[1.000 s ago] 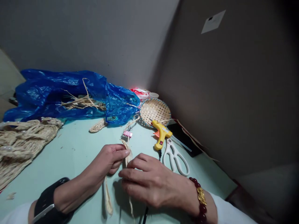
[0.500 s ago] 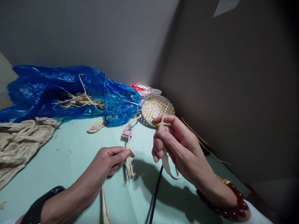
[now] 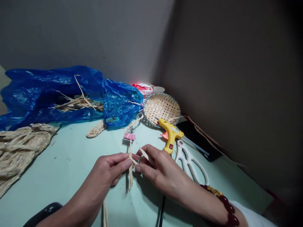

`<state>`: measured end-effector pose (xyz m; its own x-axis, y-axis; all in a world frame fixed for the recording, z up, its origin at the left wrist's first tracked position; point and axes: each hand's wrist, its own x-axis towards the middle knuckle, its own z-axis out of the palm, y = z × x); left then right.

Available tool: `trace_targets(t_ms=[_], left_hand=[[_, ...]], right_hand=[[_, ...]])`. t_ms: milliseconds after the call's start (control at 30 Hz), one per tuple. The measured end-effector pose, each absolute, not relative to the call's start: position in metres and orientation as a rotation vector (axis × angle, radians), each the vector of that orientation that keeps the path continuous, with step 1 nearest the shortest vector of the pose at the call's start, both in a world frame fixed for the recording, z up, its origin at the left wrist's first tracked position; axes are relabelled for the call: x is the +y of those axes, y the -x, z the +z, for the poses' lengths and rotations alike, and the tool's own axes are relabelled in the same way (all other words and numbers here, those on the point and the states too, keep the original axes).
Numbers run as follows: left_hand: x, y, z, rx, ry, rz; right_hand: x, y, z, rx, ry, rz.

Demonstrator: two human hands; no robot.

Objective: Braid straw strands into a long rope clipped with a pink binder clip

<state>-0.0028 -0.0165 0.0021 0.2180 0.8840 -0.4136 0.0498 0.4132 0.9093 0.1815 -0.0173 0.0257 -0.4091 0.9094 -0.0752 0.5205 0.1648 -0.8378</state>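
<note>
My left hand pinches the bundle of pale straw strands between thumb and fingers, just below a pink binder clip. The clip grips the top of the strands, and their loose ends hang below my fingertips. Close on the right, my right hand is bent round a flat pale straw strip. Its thumb and index tips come near a short strand that sticks out sideways from the bundle. Part of the strip is hidden behind the right fingers.
To the right lie a yellow glue gun, white-handled scissors and a dark flat object. Behind stand a woven basket and a blue plastic bag holding straw. Braided straw pieces lie at left. A black cord runs in front.
My right hand has come down and left with the strip, from in front of the basket to the bundle. The glue gun and scissors now show. My left hand keeps its pinch.
</note>
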Motion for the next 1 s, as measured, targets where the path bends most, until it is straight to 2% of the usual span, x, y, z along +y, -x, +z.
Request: trace_targets(t_ms=[233, 833, 1000], left_hand=[[-0.015, 0.001, 0.003, 1.213, -1.022, 0.765], [-0.016, 0.001, 0.011, 1.363, -0.933, 0.728], [-0.017, -0.005, 0.018, 1.392, -0.806, 0.736]], right_hand=[[-0.025, -0.187, 0.027, -2.062, 1.332, 1.018], [-0.025, -0.187, 0.033, -2.102, 1.532, 0.989], [-0.020, -0.185, 0.040, -2.085, 1.421, 0.799]])
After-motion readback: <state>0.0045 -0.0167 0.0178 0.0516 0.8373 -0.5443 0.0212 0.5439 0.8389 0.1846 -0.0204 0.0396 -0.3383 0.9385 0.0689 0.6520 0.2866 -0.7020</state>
